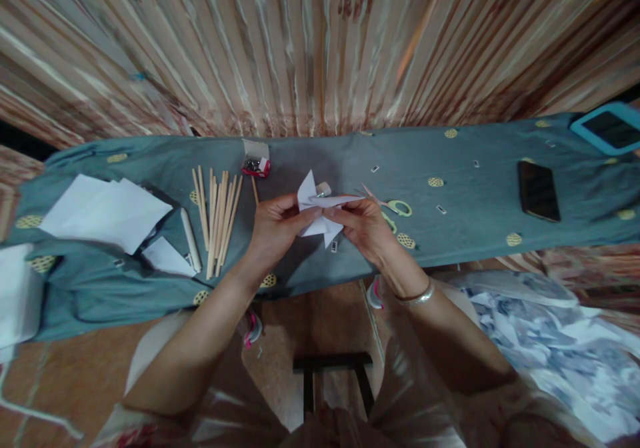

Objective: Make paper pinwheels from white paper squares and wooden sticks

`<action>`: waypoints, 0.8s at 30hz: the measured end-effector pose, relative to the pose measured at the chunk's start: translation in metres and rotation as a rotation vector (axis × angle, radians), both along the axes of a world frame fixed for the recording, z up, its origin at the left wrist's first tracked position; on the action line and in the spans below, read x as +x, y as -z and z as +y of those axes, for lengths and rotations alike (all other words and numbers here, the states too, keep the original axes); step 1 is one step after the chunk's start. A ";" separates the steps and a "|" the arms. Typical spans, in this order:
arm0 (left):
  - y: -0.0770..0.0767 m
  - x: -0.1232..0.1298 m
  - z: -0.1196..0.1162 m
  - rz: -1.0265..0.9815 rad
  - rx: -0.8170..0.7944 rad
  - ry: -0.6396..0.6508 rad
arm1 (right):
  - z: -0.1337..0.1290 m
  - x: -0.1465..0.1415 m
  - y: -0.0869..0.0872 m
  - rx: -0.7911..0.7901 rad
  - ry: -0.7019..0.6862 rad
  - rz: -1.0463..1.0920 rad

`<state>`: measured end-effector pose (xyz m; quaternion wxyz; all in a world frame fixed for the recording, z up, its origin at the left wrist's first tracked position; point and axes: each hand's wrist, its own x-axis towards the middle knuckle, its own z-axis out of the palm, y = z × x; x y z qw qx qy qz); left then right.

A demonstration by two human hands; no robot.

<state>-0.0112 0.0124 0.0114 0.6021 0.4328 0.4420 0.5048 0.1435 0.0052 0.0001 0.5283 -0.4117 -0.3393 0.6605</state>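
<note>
A white folded paper pinwheel (307, 188) is held over the middle of the cloth-covered table. My left hand (277, 225) pinches it from the left, thumb near its centre. From the right, my right hand (367, 228) grips it with thumb and fingers closed, and the two thumbs nearly meet. Just behind the paper lies a small whitish block (324, 189), partly hidden. Scissors with green handles (399, 208) rest beside my right hand, partly covered by it. One wooden stick (255, 190) lies behind my left hand.
Left of my hands lie several wooden sticks (220, 218), a thicker white stick (191, 240) and white paper sheets (105, 211). An open red box of small metal pieces (256, 161) stands farther back. A black phone (539, 191) and a blue-framed device (610, 128) lie at right.
</note>
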 end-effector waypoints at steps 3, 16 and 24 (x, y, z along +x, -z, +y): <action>-0.001 0.000 0.001 -0.021 0.008 -0.003 | 0.000 0.000 0.000 -0.012 0.005 -0.015; 0.003 0.001 0.001 -0.023 0.016 0.027 | -0.003 -0.001 -0.005 -0.081 -0.004 -0.029; 0.004 0.000 0.002 -0.027 -0.001 0.053 | -0.001 0.001 -0.002 -0.085 -0.004 -0.068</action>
